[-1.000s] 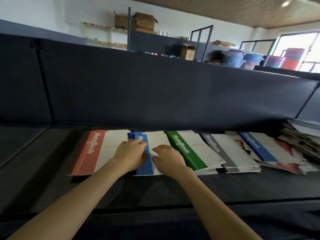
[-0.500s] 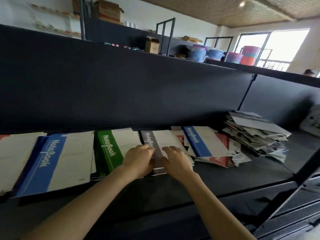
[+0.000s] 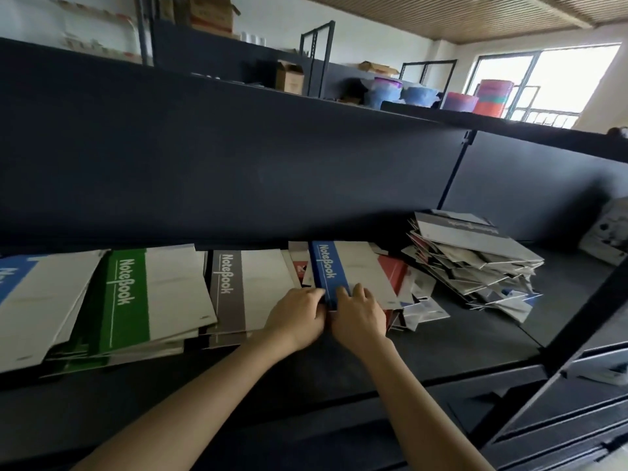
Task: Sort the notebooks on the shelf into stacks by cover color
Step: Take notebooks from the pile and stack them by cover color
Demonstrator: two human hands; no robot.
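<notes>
Notebook stacks lie in a row on the black shelf point(image 3: 441, 341): a blue stack point(image 3: 40, 300) at the far left, a green stack point(image 3: 131, 294), then a grey stack point(image 3: 231, 294). Right of them a blue notebook point(image 3: 343, 270) tops a loose pile with red covers point(image 3: 394, 270) under it. My left hand point(image 3: 295, 317) and my right hand point(image 3: 360, 317) meet at the near end of that blue notebook's spine, fingers curled onto its edge. An unsorted heap of notebooks point(image 3: 475, 263) sits further right.
The upper shelf board point(image 3: 238, 171) overhangs the notebooks closely. A black upright post point(image 3: 577, 341) stands at the right front. Boxes and coloured tubs sit on racks behind. A white object point(image 3: 608, 232) lies at the far right.
My view and both hands have moved right along the row, from the blue stack, past the grey stack, onto the blue notebook on the mixed pile.
</notes>
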